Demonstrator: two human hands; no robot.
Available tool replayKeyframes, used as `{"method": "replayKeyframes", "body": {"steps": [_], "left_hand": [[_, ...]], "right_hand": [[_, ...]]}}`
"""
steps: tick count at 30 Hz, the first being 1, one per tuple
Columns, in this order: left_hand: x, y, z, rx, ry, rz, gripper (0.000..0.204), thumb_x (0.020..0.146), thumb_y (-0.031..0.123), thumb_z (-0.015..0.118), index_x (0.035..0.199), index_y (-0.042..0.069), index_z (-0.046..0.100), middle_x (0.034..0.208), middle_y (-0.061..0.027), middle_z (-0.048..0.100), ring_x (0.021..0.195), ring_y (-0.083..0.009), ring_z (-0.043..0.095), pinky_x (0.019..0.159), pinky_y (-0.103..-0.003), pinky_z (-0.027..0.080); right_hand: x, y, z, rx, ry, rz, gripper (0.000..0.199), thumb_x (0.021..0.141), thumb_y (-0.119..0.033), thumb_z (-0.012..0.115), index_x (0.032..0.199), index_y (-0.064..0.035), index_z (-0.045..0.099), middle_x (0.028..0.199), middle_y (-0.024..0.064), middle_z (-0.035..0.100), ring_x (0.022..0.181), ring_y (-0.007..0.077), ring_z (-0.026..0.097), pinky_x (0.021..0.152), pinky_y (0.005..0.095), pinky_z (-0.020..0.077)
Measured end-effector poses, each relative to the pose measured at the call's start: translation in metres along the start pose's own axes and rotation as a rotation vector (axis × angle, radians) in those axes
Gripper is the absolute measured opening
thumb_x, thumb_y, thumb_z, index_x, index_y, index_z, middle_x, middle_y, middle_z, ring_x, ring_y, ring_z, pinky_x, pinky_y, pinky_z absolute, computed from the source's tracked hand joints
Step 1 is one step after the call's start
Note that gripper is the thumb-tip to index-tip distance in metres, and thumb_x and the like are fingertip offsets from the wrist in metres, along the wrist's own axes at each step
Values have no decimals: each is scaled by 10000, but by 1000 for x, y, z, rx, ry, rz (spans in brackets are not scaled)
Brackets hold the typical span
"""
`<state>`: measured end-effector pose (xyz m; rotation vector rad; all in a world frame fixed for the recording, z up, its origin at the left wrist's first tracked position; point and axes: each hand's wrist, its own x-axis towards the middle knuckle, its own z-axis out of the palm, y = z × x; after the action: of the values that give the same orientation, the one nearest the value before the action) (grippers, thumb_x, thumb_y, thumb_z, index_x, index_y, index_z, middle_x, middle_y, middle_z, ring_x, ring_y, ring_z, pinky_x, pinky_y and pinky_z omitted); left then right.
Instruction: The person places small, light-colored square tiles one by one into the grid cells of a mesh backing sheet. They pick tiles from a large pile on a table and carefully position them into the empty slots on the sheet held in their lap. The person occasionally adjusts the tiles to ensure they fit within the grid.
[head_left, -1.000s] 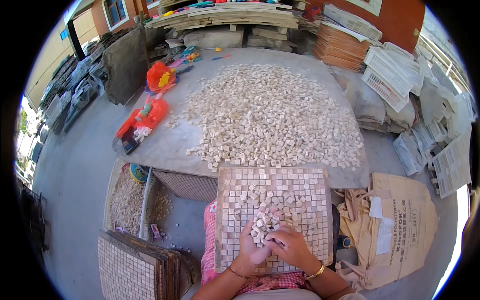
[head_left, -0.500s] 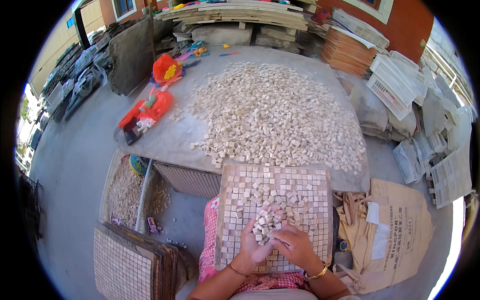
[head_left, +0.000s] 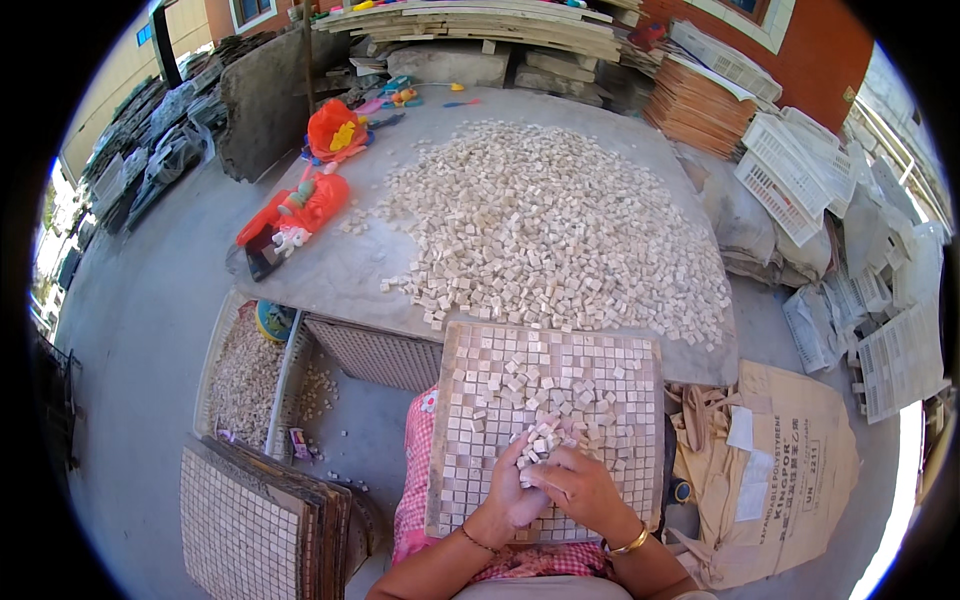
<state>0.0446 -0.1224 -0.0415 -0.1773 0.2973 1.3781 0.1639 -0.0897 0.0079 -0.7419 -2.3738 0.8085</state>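
Observation:
A square gridded board (head_left: 433,500) rests on my lap, many of its cells filled with small pale stone mosaic tiles. Loose tiles (head_left: 545,382) lie scattered over its middle. Cupped above the board's lower half, my left hand (head_left: 510,494) holds a small heap of stone tiles (head_left: 546,438). My right hand (head_left: 584,490) reaches across the left palm, touching the heap, with its thumb and fingers drawn together. Whatever is between those fingertips is hidden.
Beyond the board, a big pile of tiles (head_left: 560,220) covers a low slab (head_left: 330,285). At left stand a white crate (head_left: 212,385) of tiles and a stack of filled boards (head_left: 240,515). A flattened brown sack (head_left: 800,480) lies at right. Red bags (head_left: 320,205) sit on the slab's left.
My right hand has shifted slightly left and up over the left palm, its fingers now covering more of the heap. The view has moved only slightly.

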Motion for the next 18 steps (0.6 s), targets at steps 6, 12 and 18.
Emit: {"method": "replayKeyframes", "body": {"steps": [6,12,18], "left_hand": [[-5,3,8,-53,-16,-47,371,951,296,371,1261,120,473,1283,-107,502,1173,-298,482,994,-466,394],[-3,2,8,-91,-66,5,383,954,309,361,1264,110,468,1282,-117,501,1182,-296,477,1006,-464,387],[-3,0,8,-22,-6,67,400,943,313,389,1265,87,458,1282,-132,492,1190,-306,468,1009,-460,386]], "right_hand": [[-1,0,-15,856,155,305,119,880,-137,582,947,-42,608,793,44,542,612,139,518,563,248,439],[-7,9,-23,823,26,228,124,866,-125,607,943,-27,603,830,30,553,650,117,518,564,251,439],[-9,-6,-5,31,-53,23,169,769,-106,695,934,-81,666,827,46,609,670,186,575,573,269,461]]}}
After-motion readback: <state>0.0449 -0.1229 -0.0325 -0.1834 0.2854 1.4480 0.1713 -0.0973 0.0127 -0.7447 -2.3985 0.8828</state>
